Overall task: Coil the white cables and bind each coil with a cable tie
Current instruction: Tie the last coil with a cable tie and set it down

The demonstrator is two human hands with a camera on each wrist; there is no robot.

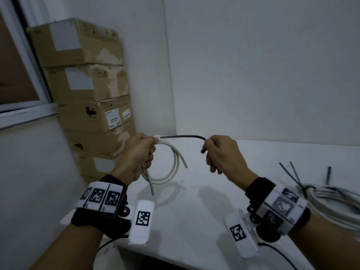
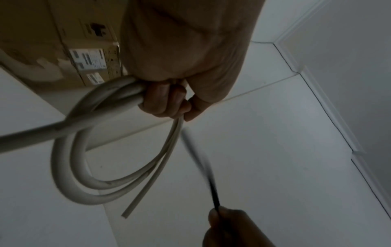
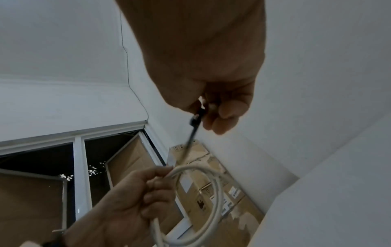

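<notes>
Head view: the left hand (image 1: 137,152) is gripping the small coil of white round cable (image 1: 171,168) above the white surface (image 1: 194,201), while the right hand (image 1: 218,152) is pinching the thin black plastic cable tie (image 1: 183,136).

Left wrist view: the coil's loose ends are dangling, so squeezing the strands together looks wise.

Right wrist view: the tie's head sits at the right fingertips (image 3: 224,115); pulling steadily should cinch it.

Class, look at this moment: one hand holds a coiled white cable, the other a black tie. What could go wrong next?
1. The left hand grips the white coil at one spot only; both loose ends hang free, so loops may spring apart.
2. The right hand pinches the black cable tie near one end; it might slip while threading.
</notes>
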